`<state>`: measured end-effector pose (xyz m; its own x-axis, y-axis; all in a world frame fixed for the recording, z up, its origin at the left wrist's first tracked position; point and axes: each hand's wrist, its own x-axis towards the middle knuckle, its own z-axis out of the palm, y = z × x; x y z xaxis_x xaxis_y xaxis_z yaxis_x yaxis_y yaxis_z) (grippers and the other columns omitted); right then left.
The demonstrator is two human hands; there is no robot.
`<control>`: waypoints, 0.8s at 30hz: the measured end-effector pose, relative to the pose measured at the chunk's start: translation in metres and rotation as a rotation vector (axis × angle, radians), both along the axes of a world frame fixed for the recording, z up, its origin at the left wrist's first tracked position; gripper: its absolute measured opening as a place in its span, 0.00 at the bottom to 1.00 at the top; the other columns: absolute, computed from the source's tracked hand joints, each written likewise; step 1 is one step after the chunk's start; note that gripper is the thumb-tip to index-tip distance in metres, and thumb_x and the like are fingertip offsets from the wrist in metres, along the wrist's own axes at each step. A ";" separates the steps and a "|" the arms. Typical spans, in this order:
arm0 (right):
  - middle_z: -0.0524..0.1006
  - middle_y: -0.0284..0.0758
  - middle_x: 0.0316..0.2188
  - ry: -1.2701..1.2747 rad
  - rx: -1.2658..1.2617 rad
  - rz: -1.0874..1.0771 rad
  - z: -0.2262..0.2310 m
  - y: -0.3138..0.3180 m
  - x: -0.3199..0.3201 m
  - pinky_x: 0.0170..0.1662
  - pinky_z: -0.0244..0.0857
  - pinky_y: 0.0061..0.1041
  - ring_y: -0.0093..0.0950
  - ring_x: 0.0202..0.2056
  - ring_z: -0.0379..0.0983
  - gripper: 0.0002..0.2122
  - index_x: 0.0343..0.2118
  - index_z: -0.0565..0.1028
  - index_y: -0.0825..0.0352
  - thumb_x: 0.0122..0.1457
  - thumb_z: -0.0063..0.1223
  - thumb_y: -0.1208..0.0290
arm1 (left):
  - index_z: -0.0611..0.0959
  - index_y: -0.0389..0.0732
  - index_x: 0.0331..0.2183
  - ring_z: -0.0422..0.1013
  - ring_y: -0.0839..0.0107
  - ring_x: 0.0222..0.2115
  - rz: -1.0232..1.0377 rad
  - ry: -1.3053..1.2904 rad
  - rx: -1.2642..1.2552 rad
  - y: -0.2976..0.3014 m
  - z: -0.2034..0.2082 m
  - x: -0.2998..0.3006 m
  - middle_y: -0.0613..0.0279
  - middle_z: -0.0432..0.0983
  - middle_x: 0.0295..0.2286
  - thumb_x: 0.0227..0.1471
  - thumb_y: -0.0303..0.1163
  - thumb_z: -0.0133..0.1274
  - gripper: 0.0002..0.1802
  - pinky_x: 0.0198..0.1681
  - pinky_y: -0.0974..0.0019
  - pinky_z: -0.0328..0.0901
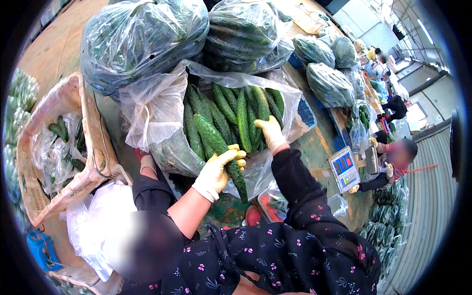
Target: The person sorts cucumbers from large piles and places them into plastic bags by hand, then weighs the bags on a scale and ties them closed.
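My left hand (216, 172), in a pale yellow glove, is wrapped round a long, bumpy green cucumber (210, 133). The cucumber slants over the mouth of an open clear plastic bag (169, 142), its lower end sticking out past my fingers. Inside the bag lie several more cucumbers (223, 105), packed side by side. At the bag's right part, my gloved right hand (270, 132) closes on the near end of a lighter green cucumber (260, 102). The glove hides part of that grip.
Full bags of cucumbers (147, 42) stand behind the open one. A worn crate (81, 118) with cucumbers and plastic is at left, beside white plastic bags (98, 221). To the right, a person (398, 155) is beside a digital scale (342, 169); more bags (329, 83) stand beyond.
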<state>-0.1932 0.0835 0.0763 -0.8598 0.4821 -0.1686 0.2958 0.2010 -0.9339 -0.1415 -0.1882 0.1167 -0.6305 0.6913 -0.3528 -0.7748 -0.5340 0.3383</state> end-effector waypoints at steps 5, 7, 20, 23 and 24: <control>0.76 0.36 0.34 -0.018 -0.024 0.192 0.052 -0.077 0.065 0.42 0.66 0.24 0.25 0.35 0.72 0.21 0.43 0.72 0.74 0.44 0.60 0.72 | 0.72 0.41 0.51 0.72 0.61 0.43 0.142 -0.044 0.117 -0.002 -0.019 0.000 0.58 0.74 0.46 0.49 0.26 0.57 0.26 0.49 0.55 0.68; 0.77 0.39 0.38 -0.017 0.020 0.320 0.093 -0.113 0.088 0.47 0.65 0.25 0.28 0.41 0.73 0.26 0.49 0.70 0.75 0.47 0.61 0.67 | 0.70 0.43 0.53 0.71 0.65 0.45 0.178 -0.091 0.118 -0.008 0.002 -0.002 0.61 0.73 0.46 0.48 0.24 0.57 0.30 0.50 0.56 0.66; 0.76 0.49 0.47 -0.480 0.918 0.064 0.037 0.050 -0.040 0.53 0.65 0.33 0.42 0.51 0.71 0.23 0.49 0.74 0.71 0.50 0.57 0.67 | 0.68 0.38 0.55 0.69 0.55 0.50 -0.027 0.064 0.261 -0.010 0.002 0.001 0.55 0.71 0.50 0.50 0.25 0.56 0.30 0.49 0.42 0.67; 0.77 0.50 0.44 -0.572 0.773 0.041 0.019 0.067 -0.036 0.50 0.67 0.34 0.41 0.48 0.74 0.24 0.47 0.75 0.73 0.47 0.61 0.64 | 0.68 0.35 0.55 0.69 0.55 0.51 -0.015 0.058 0.253 -0.015 0.009 0.001 0.55 0.70 0.51 0.50 0.24 0.55 0.30 0.51 0.43 0.67; 0.78 0.49 0.43 -0.551 0.699 0.055 0.015 0.071 -0.035 0.49 0.67 0.34 0.41 0.47 0.75 0.25 0.46 0.75 0.73 0.46 0.62 0.63 | 0.67 0.35 0.56 0.69 0.55 0.51 -0.013 0.039 0.260 -0.015 0.008 0.000 0.54 0.70 0.51 0.50 0.24 0.55 0.30 0.51 0.42 0.66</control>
<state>-0.2280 0.1542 0.0917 -0.7680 0.5905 -0.2480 0.6402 0.6982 -0.3205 -0.1419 -0.2032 0.1249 -0.6304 0.7640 -0.1376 -0.7714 -0.5967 0.2212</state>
